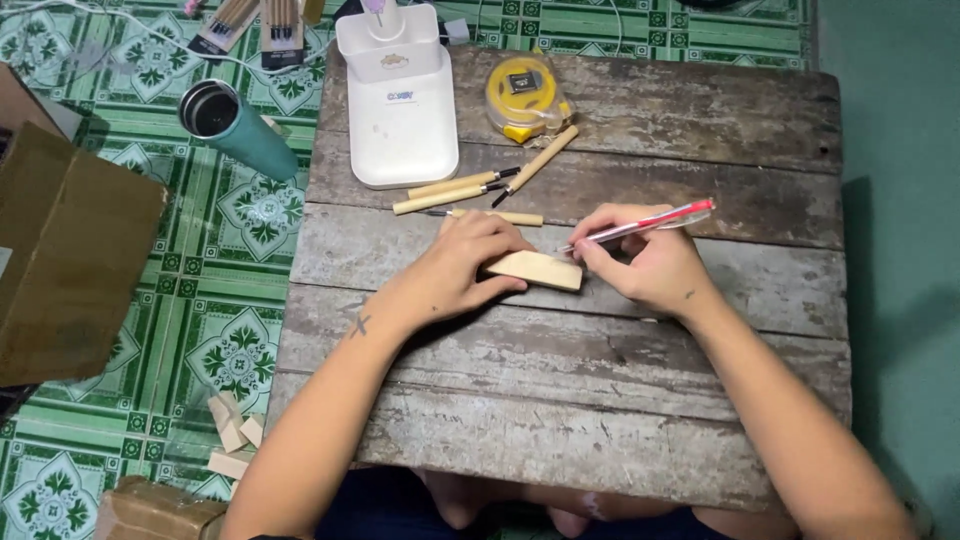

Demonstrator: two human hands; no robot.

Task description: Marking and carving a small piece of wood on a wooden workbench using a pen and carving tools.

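**One block, one pen, two hands on a plank table**

One pale rectangular wooden block [535, 269] lies flat near the middle of the weathered grey plank table [600, 400]; the left hand [465, 270] presses down on its left end, fingers closed over it, so that end is hidden; the right hand [650, 265] pinches one red-capped clear plastic pen [640, 226], whose tip sits at the block's right end, though the exact contact is too small to make out. Behind the hands lie four wooden-handled carving tools [480, 190], one partly covered by the left hand; beside them stand one white plastic lamp base [400, 110], its top cut off by the frame, and one yellow round tape measure [525, 95]. On the green patterned floor tiles [240, 290] lie one teal metal tumbler [235, 125], three small wood offcuts [232, 435] and one brown cardboard box [70, 260], partly out of frame.
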